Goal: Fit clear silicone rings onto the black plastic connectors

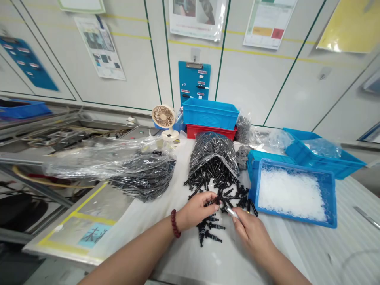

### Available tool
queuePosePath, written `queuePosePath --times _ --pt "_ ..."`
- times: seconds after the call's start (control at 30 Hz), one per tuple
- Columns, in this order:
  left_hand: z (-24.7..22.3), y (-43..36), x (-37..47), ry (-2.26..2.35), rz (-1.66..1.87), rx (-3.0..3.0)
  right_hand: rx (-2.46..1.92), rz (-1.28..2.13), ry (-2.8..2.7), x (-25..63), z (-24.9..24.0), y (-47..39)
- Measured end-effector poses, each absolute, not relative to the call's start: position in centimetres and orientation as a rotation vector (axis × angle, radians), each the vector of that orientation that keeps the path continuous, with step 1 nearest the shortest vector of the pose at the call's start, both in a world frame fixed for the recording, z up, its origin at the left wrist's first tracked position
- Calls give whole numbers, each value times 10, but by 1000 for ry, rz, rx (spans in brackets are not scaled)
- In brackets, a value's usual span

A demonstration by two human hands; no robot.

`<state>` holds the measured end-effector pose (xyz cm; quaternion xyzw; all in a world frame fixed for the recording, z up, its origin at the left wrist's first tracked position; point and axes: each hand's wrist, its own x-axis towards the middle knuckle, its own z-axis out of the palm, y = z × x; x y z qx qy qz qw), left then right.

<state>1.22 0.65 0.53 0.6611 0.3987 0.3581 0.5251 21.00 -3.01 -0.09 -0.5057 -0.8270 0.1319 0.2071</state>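
Red beads circle the wrist of my left hand (199, 209), whose fingers are closed on a small black part (218, 200). Close by on the right, my right hand (249, 227) grips a silvery metal tool (232, 213), its tip pointing toward the black part. Behind both hands, many loose black parts spill from an open clear bag (212, 150). Several black parts with pale rings (214, 236) lie on the white table surface (190, 261) between my forearms. Whether the tool touches the held part is too small to tell.
A blue tray (329, 198) of small clear-white pieces stands at the right, with other blue bins (344, 160) behind. A second bag of black parts (148, 174) lies left. Farther back are a beige fan (163, 116) and a blue bin (209, 114) above a red one (194, 132).
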Motion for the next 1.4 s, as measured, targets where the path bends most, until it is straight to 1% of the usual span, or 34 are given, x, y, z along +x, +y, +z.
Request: queuePosePath --times 0.17,0.27,0.43,1.2,1.4 --pt "10 5 12 977 810 1407 -1424 375 -2319 211 -2 -30" --pt "10 5 9 956 805 1460 -1433 384 -2315 211 -2 -30" --pt "5 7 4 937 936 1625 -1435 426 -2298 212 -1 -30" --pt "-1 8 1 1053 838 1627 -1475 260 -2411 213 -7 -29" --pt "3 8 0 1038 823 1647 -1464 277 -2428 213 -8 -29"
